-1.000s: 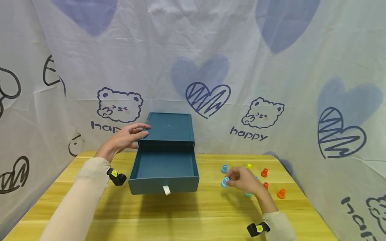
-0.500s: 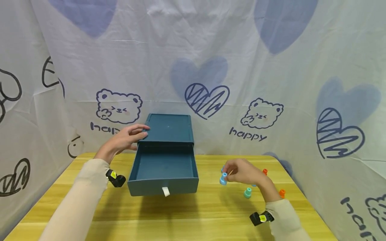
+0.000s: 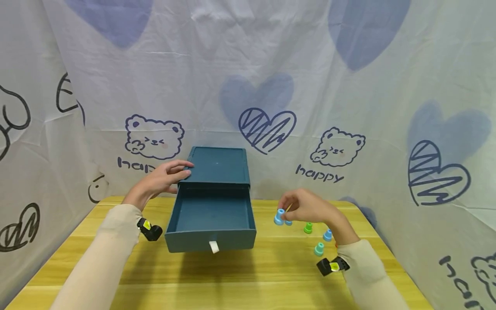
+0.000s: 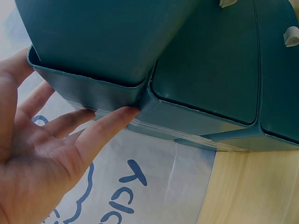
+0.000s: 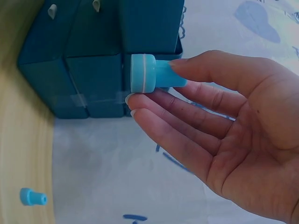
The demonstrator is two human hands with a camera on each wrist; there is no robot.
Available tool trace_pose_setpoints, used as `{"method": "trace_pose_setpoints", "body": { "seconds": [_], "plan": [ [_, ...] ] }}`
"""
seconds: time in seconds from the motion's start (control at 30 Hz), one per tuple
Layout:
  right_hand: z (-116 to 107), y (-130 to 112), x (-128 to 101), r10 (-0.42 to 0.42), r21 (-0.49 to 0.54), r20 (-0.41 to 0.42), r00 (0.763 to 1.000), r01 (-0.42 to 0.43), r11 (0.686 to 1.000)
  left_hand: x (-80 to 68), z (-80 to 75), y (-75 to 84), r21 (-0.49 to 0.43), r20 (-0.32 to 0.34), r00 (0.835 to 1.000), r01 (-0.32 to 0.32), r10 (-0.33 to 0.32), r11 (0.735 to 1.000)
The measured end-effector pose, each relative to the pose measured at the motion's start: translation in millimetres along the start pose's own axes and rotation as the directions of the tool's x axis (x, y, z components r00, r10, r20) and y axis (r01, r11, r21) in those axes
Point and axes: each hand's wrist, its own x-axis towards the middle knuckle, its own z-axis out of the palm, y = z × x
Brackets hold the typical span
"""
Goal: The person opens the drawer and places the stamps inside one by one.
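A dark teal drawer unit [image 3: 218,165] stands on the table with its top drawer [image 3: 211,240] pulled out; the drawer's inside is bare and a white tab hangs on its front. My left hand [image 3: 156,178] touches the left side of the unit's top section, fingers spread and fairly straight along the casing [image 4: 88,86]. Right of the drawer, my right hand [image 3: 310,207] pinches a light blue peg-like piece [image 5: 144,73] with a wide round base and a narrower neck, held above the table. Another blue piece [image 3: 288,223] shows just behind the held one.
Several similar small pieces stand on the wooden table [image 3: 271,275] at the right: a green piece [image 3: 308,227], a blue piece [image 3: 327,234] and a teal piece [image 3: 319,249]. The right forearm hides others. A printed white cloth [image 3: 267,172] hangs behind the table and at both sides.
My right hand has lifted the light blue piece and moved up and slightly left with it. The left hand and the drawer unit have stayed in place.
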Motion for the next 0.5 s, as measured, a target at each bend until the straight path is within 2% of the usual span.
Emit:
{"method": "trace_pose_setpoints", "body": {
  "seconds": [0.5],
  "plan": [
    [-14,-39,25,-0.036,-0.033,0.025,0.999,0.037,0.999,-0.6,0.0,0.5,-0.005,-0.001,1.000,0.003,-0.003,1.000]
  ]
}}
